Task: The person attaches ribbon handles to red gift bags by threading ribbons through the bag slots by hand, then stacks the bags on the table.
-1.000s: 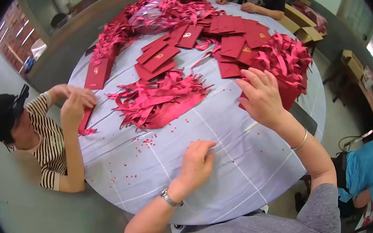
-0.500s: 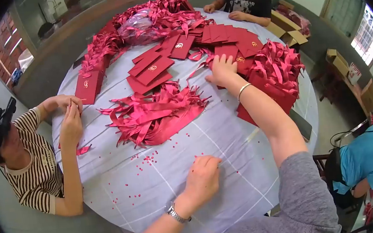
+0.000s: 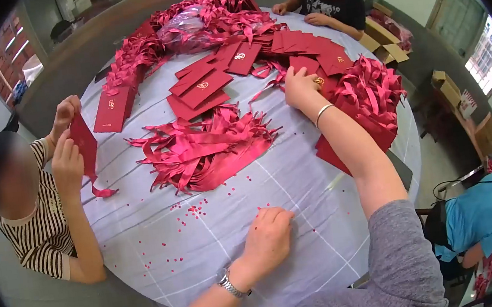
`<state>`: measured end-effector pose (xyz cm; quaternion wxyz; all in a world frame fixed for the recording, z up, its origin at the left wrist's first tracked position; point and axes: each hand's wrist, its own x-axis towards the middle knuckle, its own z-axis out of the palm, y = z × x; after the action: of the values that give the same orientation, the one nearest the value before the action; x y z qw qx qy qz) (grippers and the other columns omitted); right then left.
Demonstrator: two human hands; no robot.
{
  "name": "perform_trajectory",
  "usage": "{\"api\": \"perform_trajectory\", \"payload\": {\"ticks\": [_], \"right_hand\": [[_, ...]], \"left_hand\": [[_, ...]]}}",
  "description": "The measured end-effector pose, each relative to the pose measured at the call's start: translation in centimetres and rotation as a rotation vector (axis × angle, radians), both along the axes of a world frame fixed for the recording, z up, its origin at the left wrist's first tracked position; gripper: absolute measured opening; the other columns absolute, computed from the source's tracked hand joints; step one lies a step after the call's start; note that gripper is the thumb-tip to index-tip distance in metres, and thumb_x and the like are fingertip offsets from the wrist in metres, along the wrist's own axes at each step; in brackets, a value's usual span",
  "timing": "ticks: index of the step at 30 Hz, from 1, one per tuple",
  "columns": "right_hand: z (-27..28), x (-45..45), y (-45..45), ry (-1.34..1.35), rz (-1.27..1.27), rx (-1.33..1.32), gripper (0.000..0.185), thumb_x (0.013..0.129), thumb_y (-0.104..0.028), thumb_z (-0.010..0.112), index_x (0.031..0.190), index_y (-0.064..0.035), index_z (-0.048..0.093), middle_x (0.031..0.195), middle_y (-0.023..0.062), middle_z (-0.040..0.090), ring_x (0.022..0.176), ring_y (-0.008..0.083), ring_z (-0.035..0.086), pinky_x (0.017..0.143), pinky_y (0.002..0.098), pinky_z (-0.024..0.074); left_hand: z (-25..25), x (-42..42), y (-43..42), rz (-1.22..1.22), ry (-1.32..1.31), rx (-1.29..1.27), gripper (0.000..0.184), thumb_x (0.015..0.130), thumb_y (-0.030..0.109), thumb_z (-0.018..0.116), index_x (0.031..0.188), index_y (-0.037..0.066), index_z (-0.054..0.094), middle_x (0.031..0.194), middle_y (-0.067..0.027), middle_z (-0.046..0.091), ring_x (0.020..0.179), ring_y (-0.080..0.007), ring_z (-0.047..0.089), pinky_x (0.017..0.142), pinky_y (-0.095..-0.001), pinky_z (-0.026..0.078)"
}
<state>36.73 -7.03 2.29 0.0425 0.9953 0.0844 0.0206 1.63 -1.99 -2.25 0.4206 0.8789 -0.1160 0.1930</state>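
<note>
My right hand (image 3: 304,90) reaches across the table to the flat red paper bags (image 3: 328,85) with gold print, its fingers bent and pressed at the edge of one; the fingertips are partly hidden. Close to my body, my left hand (image 3: 269,234), with a watch at the wrist, rests on the cloth with its fingers curled under; anything inside is hidden. Between my hands and the far piles lies a heap of loose red ribbons (image 3: 206,149). To the right of my right forearm stands a stack of red bags topped with ribbon loops (image 3: 369,88).
Small red paper dots (image 3: 192,211) are scattered over the pale tablecloth (image 3: 306,256). At left, a co-worker in stripes holds up a red bag (image 3: 83,141) with a ribbon hanging. Another person (image 3: 332,1) sits at the far side. Ribboned bags (image 3: 138,56) line the far left edge.
My right hand's fingers have drawn in from spread to bent at the bags. My left hand stays put. The co-worker at left has raised a red bag off the table.
</note>
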Motion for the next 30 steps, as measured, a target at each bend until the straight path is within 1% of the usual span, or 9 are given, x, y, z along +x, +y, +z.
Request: {"api": "perform_trajectory", "payload": {"ticks": [1, 3, 6, 11, 16, 24, 26, 28, 30], "right_hand": [[-0.4, 0.1, -0.1, -0.002, -0.002, -0.002, 0.072, 0.087, -0.022, 0.060, 0.149, -0.0117, 0.025, 0.147, 0.0263, 0.027, 0.127, 0.0597, 0.031, 0.090, 0.0685, 0.0424], [-1.6, 0.8, -0.3, -0.268, 0.117, -0.130, 0.061, 0.088, -0.017, 0.056, 0.143, -0.0073, 0.034, 0.125, 0.0318, 0.047, 0.104, 0.0575, 0.053, 0.069, 0.0600, 0.0537], [-2.3, 2.0, -0.3, -0.327, 0.140, -0.190, 0.058, 0.089, -0.016, 0.054, 0.144, -0.0077, 0.035, 0.120, 0.0331, 0.050, 0.096, 0.0568, 0.057, 0.063, 0.0586, 0.0545], [-3.2, 4.1, -1.0, -0.369, 0.107, -0.149, 0.045, 0.088, -0.014, 0.053, 0.132, -0.0041, 0.048, 0.108, 0.0288, 0.060, 0.090, 0.0486, 0.064, 0.066, 0.0532, 0.0566], [2.3, 0.6, -0.6, -0.259, 0.159, 0.075, 0.033, 0.084, -0.007, 0.053, 0.117, -0.0014, 0.056, 0.094, 0.0260, 0.067, 0.086, 0.0394, 0.069, 0.067, 0.0493, 0.0570], [8.5, -10.0, -2.3, -0.659, 0.845, 0.635, 0.039, 0.082, -0.003, 0.060, 0.120, 0.0022, 0.056, 0.104, 0.0239, 0.066, 0.088, 0.0353, 0.067, 0.072, 0.0431, 0.0554], [8.4, -13.9, -4.1, -0.712, 0.967, 0.683, 0.040, 0.081, -0.002, 0.063, 0.120, 0.0021, 0.056, 0.105, 0.0237, 0.065, 0.090, 0.0359, 0.067, 0.072, 0.0424, 0.0553], [7.9, -17.2, -6.9, -0.802, 1.223, 0.630, 0.040, 0.076, -0.002, 0.069, 0.115, 0.0007, 0.060, 0.110, 0.0225, 0.065, 0.096, 0.0351, 0.067, 0.075, 0.0387, 0.0561], [6.3, -20.5, -10.2, -0.777, 1.414, 0.499, 0.026, 0.076, -0.006, 0.067, 0.102, -0.0041, 0.067, 0.112, 0.0202, 0.065, 0.100, 0.0338, 0.066, 0.078, 0.0385, 0.0571]], "left_hand": [[0.0, 0.0, 0.0, -0.002, -0.004, 0.004, 0.027, 0.071, -0.002, 0.068, 0.097, 0.001, 0.062, 0.094, -0.0138, 0.061, 0.090, -0.0321, 0.058, 0.080, -0.0401, 0.047], [0.1, 0.0, 0.0, -0.006, 0.000, 0.009, 0.027, 0.071, -0.002, 0.068, 0.097, 0.001, 0.062, 0.094, -0.0139, 0.061, 0.090, -0.0321, 0.058, 0.080, -0.0402, 0.047], [0.3, -0.1, 0.0, -0.009, 0.011, 0.013, 0.028, 0.071, -0.002, 0.068, 0.097, 0.001, 0.062, 0.094, -0.0138, 0.061, 0.090, -0.0323, 0.058, 0.080, -0.0403, 0.047], [0.4, -0.1, 0.0, -0.022, 0.004, 0.034, 0.024, 0.073, -0.002, 0.061, 0.097, 0.000, 0.062, 0.093, -0.0143, 0.060, 0.091, -0.0313, 0.057, 0.080, -0.0398, 0.047], [0.0, -0.2, 0.0, -0.014, -0.001, 0.031, 0.024, 0.073, -0.002, 0.066, 0.097, 0.001, 0.062, 0.094, -0.0138, 0.061, 0.090, -0.0325, 0.058, 0.081, -0.0409, 0.047], [0.4, -0.2, 0.6, 0.007, 0.005, -0.049, 0.022, 0.076, -0.001, 0.064, 0.098, 0.000, 0.062, 0.093, -0.0144, 0.062, 0.089, -0.0303, 0.058, 0.080, -0.0380, 0.047], [1.7, -0.5, 0.9, 0.223, -0.175, -0.275, 0.026, 0.079, -0.002, 0.062, 0.104, -0.001, 0.061, 0.099, -0.0166, 0.062, 0.094, -0.0339, 0.059, 0.086, -0.0371, 0.047], [3.4, -0.9, 2.4, 0.450, -0.389, -0.328, 0.024, 0.085, -0.001, 0.060, 0.109, -0.002, 0.059, 0.102, -0.0146, 0.062, 0.094, -0.0275, 0.060, 0.086, -0.0342, 0.047], [5.4, -1.1, 4.0, 0.603, -0.575, -0.685, 0.021, 0.090, -0.001, 0.057, 0.111, -0.002, 0.058, 0.104, -0.0120, 0.061, 0.091, -0.0201, 0.059, 0.082, -0.0321, 0.048]]}}
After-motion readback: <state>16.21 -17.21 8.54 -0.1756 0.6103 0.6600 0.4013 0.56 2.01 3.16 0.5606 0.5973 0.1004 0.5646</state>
